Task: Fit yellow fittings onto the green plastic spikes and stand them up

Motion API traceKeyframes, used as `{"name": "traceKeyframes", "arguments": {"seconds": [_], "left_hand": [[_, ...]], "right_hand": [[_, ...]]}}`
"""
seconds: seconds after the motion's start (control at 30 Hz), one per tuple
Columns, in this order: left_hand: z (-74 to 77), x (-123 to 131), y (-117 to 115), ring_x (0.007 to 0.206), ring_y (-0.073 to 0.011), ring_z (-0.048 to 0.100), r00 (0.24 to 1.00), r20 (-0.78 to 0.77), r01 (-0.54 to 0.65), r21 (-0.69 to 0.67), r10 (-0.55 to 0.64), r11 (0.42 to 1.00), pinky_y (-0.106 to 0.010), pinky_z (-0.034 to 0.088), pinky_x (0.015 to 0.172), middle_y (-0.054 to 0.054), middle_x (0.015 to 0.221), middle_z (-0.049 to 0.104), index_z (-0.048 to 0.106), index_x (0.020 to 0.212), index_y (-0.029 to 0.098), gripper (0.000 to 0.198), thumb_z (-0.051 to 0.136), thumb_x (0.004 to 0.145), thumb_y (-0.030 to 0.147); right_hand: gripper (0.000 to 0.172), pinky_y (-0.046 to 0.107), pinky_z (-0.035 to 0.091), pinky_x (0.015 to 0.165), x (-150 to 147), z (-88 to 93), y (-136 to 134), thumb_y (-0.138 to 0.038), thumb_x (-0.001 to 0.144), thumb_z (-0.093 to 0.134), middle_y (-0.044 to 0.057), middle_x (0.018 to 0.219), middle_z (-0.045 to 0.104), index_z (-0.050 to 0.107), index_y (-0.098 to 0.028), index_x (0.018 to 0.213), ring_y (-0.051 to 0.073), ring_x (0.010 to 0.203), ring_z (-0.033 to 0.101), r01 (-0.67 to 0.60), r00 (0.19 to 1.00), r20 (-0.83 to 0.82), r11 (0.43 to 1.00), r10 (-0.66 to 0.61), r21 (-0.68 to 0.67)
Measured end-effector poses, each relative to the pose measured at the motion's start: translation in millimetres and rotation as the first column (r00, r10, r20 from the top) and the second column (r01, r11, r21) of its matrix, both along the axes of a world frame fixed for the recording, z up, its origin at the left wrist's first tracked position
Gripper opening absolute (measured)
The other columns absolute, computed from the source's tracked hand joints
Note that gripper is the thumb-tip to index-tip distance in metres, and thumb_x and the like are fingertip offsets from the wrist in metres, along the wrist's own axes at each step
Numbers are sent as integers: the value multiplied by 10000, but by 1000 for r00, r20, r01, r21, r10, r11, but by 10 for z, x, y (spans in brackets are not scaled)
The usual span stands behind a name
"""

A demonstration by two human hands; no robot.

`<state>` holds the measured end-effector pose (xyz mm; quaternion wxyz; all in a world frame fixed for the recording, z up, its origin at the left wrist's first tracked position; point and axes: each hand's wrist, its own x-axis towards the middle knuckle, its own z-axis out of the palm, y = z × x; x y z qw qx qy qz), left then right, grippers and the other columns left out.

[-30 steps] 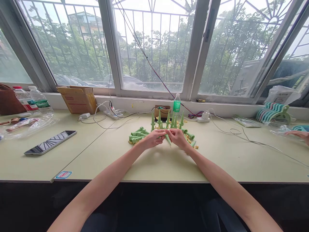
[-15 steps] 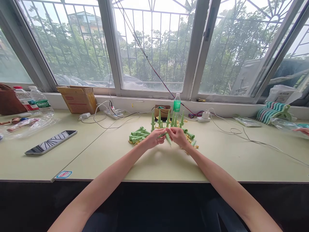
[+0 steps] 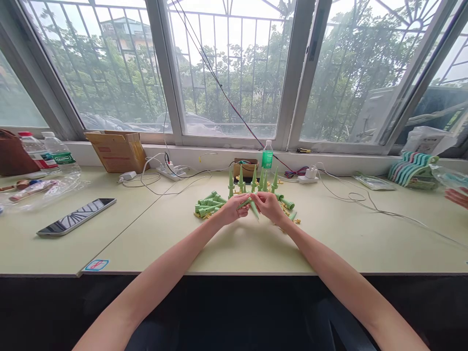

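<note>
My left hand [image 3: 234, 208] is closed around a green plastic watering spike [image 3: 244, 204], held at a slant over the table. The fingers of my right hand [image 3: 269, 206] are pinched together against its upper end; what sits between those fingertips is hidden. A second green spike [image 3: 254, 210] points down between the hands; I cannot tell whether it is held or lying there. Behind my hands, several finished-looking spikes [image 3: 231, 184] stand upright. Green tubes [image 3: 210, 204] lie piled beside my left hand, with small yellow pieces [image 3: 298, 222] scattered near my right wrist.
A small open box [image 3: 245, 168] and a green-labelled bottle [image 3: 267, 155] stand behind the spikes. Left are a phone [image 3: 76, 217], a carton [image 3: 117, 151] and water bottles [image 3: 62, 153]. Cables [image 3: 369, 200] and hangers [image 3: 413, 169] lie right, near another person's hand [image 3: 457, 196].
My two hands stay almost in place, still together over the spike. At the right edge, the other person's hand has come further into view, with clear plastic lifted above it.
</note>
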<state>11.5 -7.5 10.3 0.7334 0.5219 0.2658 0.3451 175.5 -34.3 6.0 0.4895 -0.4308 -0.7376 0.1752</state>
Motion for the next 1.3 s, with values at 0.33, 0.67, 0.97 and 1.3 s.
{"name": "traceKeyframes", "arguments": {"seconds": [0.33, 0.67, 0.97, 1.3], "left_hand": [[-1, 15, 10, 458, -45, 376, 1000, 8, -11, 0, 11, 1000, -158, 282, 418, 43, 575, 426, 549, 867, 174, 255, 687, 790, 374], [-12, 30, 0, 422, -30, 331, 1000, -13, -3, 54, 4, 999, -161, 267, 420, 43, 567, 452, 528, 889, 183, 273, 683, 796, 387], [4, 59, -30, 474, -90, 507, 989, -104, -77, 268, 108, 960, -207, 350, 433, 7, 629, 574, 469, 1255, 179, 605, 711, 759, 426], [1, 92, -92, 446, -86, 468, 916, -200, -137, 657, 347, 741, -193, 343, 461, 71, 527, 508, 461, 1229, 178, 601, 698, 742, 439]], "right_hand": [[599, 232, 341, 504, -2, -5, 4, -628, 914, 340, -18, 421, 446, 406, -190, 511, 97, 427, 403, -9, 1000, -14, 1000, 9, 17], [706, 242, 373, 521, 3, -41, 40, -676, 915, 226, 10, 408, 476, 439, -190, 450, 115, 434, 459, 14, 995, -94, 999, -18, -41], [673, 251, 369, 535, 21, -53, 71, -635, 933, 264, -4, 410, 465, 430, -188, 458, 111, 423, 446, 38, 995, -87, 999, -40, -32], [660, 265, 369, 512, 46, -78, 101, -672, 912, 249, 6, 436, 487, 405, -201, 478, 128, 441, 462, 79, 994, -67, 996, -82, -52]]}}
